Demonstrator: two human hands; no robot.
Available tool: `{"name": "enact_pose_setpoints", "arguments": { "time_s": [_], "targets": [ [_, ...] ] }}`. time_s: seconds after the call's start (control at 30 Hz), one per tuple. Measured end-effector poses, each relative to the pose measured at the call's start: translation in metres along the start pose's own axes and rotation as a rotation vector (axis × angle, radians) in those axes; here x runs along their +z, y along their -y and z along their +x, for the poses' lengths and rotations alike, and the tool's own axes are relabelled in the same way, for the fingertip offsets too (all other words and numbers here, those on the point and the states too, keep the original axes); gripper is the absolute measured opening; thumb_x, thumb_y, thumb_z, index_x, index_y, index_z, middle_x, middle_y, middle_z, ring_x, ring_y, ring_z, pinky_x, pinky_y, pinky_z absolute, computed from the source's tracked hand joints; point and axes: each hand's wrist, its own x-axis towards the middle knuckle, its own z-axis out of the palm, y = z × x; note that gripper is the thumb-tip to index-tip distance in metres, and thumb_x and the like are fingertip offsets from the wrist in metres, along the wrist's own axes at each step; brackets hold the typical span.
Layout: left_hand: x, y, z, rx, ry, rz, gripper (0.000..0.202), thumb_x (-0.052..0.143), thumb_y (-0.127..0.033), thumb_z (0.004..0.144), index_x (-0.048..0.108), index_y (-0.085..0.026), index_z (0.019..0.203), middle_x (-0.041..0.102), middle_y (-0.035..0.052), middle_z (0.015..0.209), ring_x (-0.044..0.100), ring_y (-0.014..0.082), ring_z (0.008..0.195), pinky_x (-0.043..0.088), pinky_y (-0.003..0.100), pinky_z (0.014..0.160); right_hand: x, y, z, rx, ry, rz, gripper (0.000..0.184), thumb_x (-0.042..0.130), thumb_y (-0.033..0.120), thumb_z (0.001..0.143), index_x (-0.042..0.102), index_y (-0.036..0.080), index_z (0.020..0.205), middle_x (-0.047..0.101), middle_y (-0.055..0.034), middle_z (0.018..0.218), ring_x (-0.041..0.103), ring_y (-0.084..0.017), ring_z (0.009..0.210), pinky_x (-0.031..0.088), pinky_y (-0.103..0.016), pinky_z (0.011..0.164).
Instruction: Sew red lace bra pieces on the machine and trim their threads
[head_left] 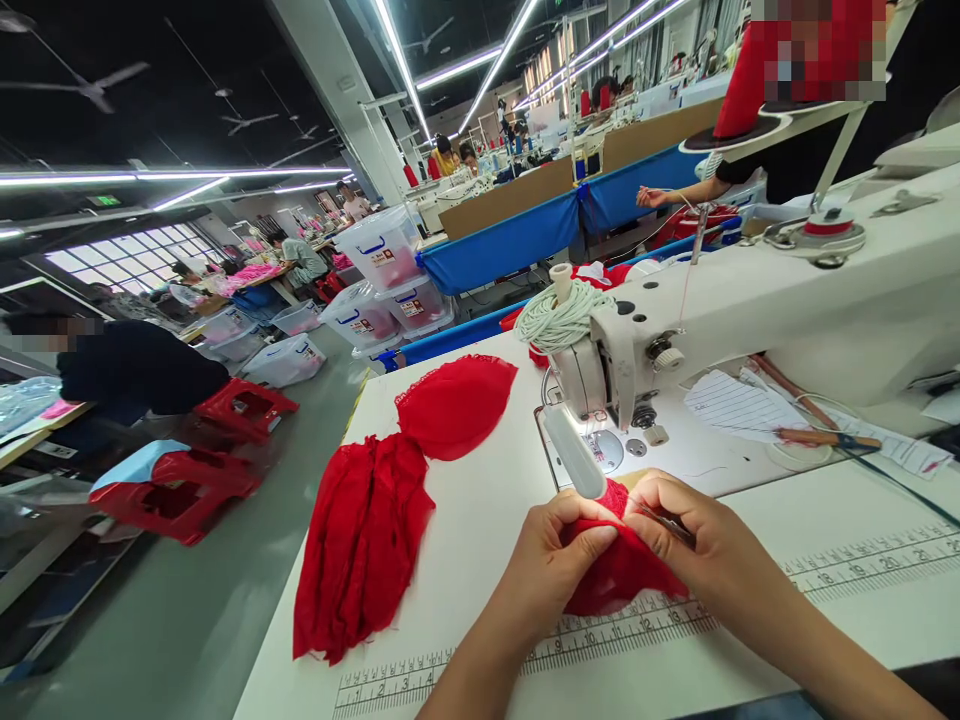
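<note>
The left hand (551,550) and right hand (701,530) were close together, both pinching the red cloth (630,575) near the bench (465,520)'s front edge, apparently mid-work. A gathered red piece (360,550) and a leaf-shaped red piece (461,405) lay toward the left edge, perhaps done, perhaps waiting. Fingers hid the pinched seam and most of a thin dark object in the right hand.

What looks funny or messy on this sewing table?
A coil of pale green cord seems piled loosely on top of the sewing machine, an odd spot. Papers lie askew beneath the machine's arm. I see no spill on the red cloth being held.
</note>
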Motion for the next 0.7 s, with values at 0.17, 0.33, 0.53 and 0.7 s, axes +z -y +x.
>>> {"name": "enact_pose_setpoints", "arguments": {
  "time_s": [0.17,0.33,0.53,0.7],
  "targets": [
    [-0.001,0.001,0.0,-0.029,0.021,-0.06,0.021,0.067,-0.038,0.077,0.07,-0.017,0.08,0.059,0.0017,0.076,0.049,0.0138,0.069,0.037,0.024,0.064,-0.008,-0.002,-0.001,0.006,0.056,0.06,0.03,0.046,0.048,0.09,0.05,0.023,0.074,0.053,0.0011,0.071,0.05,-0.014,0.062,0.045,-0.023,0.054],
    [0.0,-0.002,0.0,-0.088,0.046,-0.18,0.026,0.071,-0.041,0.073,0.068,-0.015,0.079,0.057,-0.0001,0.071,0.047,0.0106,0.063,0.035,0.021,0.059,-0.032,-0.005,0.007,-0.074,0.208,-0.052,0.026,0.049,0.047,0.09,0.064,0.027,0.1,0.065,-0.0035,0.101,0.06,-0.022,0.095,0.049,-0.029,0.08],
    [0.0,0.0,-0.001,-0.111,0.07,-0.206,0.031,0.073,-0.043,0.072,0.066,-0.014,0.078,0.055,-0.0004,0.069,0.045,0.0091,0.061,0.031,0.02,0.057,-0.042,-0.011,0.009,-0.163,0.286,-0.199,0.028,0.048,0.047,0.091,0.067,0.028,0.083,0.065,-0.0004,0.08,0.061,-0.02,0.079,0.048,-0.028,0.07],
    [0.0,0.0,0.0,-0.088,0.075,-0.16,0.027,0.071,-0.041,0.075,0.066,-0.014,0.076,0.054,-0.0007,0.07,0.042,0.0082,0.06,0.029,0.019,0.054,-0.04,-0.007,0.007,-0.169,0.263,-0.276,0.029,0.047,0.048,0.092,0.068,0.03,0.084,0.065,-0.0001,0.078,0.061,-0.02,0.077,0.047,-0.027,0.067]
  ]
}}
